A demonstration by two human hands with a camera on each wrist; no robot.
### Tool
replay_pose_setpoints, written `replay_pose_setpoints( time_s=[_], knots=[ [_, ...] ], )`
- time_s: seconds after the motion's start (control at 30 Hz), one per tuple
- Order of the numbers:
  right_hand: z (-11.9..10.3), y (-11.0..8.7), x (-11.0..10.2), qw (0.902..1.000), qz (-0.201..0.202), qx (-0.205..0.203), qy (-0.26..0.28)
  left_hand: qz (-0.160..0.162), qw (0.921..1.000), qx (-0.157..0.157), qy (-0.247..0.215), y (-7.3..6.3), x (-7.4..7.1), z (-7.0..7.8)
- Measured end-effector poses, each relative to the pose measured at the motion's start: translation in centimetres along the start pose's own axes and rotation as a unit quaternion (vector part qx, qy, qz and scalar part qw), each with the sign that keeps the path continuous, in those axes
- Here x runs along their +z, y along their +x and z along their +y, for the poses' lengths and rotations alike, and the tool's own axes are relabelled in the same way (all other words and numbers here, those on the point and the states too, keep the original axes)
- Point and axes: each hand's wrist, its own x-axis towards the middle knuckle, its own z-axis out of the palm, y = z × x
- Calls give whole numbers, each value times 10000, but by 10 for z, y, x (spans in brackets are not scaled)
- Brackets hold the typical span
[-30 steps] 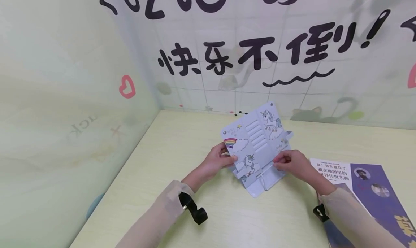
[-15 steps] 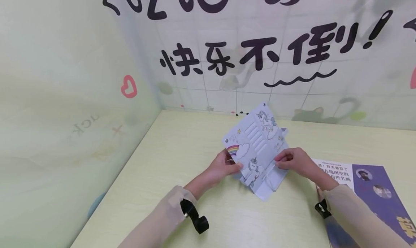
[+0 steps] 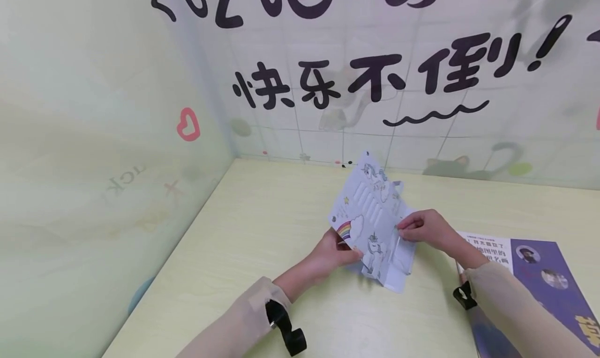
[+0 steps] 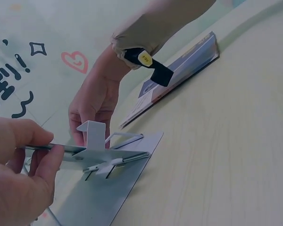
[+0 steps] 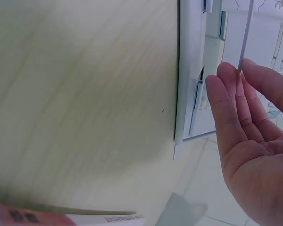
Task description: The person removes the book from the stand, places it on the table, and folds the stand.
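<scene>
A pale bookstand (image 3: 365,212) printed with unicorns, a rainbow and slots stands tilted over the table. My left hand (image 3: 335,254) grips its left edge, thumb on the printed face; the left wrist view shows thumb and fingers pinching the panel (image 4: 68,149) edge-on. On the stand's right side, my right hand (image 3: 426,230) pinches a thin white wire arm (image 5: 246,35) between thumb and fingertips. Behind the panel, a second flat plate (image 4: 94,202) spreads out as the base, with hinge and support parts in between.
A purple and white book (image 3: 558,264) lies on the table at the right, partly under the right forearm. A printed cloth wall (image 3: 290,144) rises behind the table (image 3: 262,201), and another wall (image 3: 117,243) stands at the left.
The stand's printed panel has turned to face further left, opening away from the plate behind it. My left hand moved right and slightly down with it; my right hand keeps its pinch.
</scene>
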Motion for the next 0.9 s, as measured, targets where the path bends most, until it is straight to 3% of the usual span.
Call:
replay_pose_setpoints(
  time_s=[0.27, 0.5, 0.73, 0.9],
  knots=[
    [-7, 9, 0, 9987, 100, -181, -463, 362, 9991, -15, -212, -5, 17, -4],
    [-9, 12, -1, 9981, 81, -130, -598, 268, 9992, -99, -271, -5, 21, -6],
    [-21, 3, -4, 9930, 149, -385, -1106, -364, 9980, -111, 501, -1, -4, 10],
    [-43, -12, 3, 9877, 241, -836, -1296, -240, 9974, -435, 521, 11, -30, 37]
  ],
)
